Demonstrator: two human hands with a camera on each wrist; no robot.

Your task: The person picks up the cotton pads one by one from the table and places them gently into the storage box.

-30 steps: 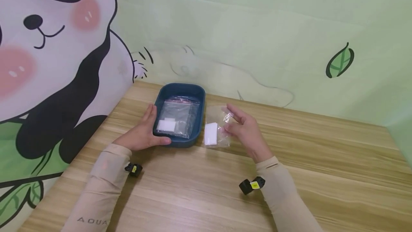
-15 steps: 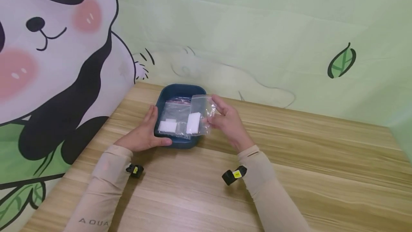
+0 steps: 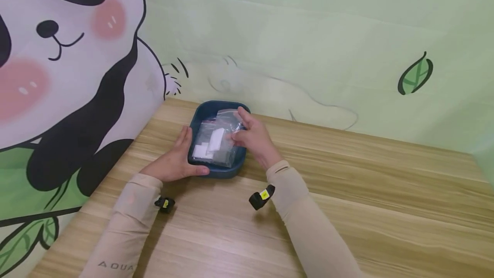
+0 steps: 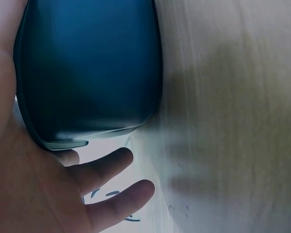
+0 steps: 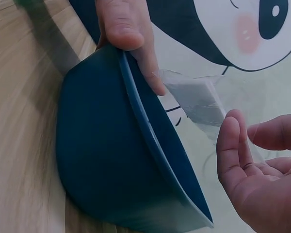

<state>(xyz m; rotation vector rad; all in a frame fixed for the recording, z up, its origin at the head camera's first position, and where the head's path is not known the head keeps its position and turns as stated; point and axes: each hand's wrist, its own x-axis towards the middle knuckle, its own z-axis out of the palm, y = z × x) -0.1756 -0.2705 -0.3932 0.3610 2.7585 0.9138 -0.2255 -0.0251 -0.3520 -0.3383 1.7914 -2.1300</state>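
Observation:
A dark blue plastic bin [image 3: 224, 173] stands on the wooden table near the wall. With its thumb along the near rim and its fingers straight against the left side, my left hand [image 3: 170, 162] steadies the bin's corner. My right hand [image 3: 254, 138] pinches the right edge of a clear zip bag [image 5: 196, 97] between thumb and fingertips, holding it over the bin. Inside this bag is a flat white piece [image 3: 217, 139]. Below it, more clear bags [image 3: 203, 131] lie in the bin, with white pieces [image 3: 200, 151] in them. The held bag partly hides them.
The wood-grain table [image 3: 366, 192] stretches to the right. Behind it hangs a green wall cloth [image 3: 308, 46] with a printed panda [image 3: 119, 98] at the left. Small black devices [image 3: 261, 197] sit at both wrists.
My right hand has carried the clear bag leftward from beside the bin to over its inside. The left hand has kept its place at the bin's corner.

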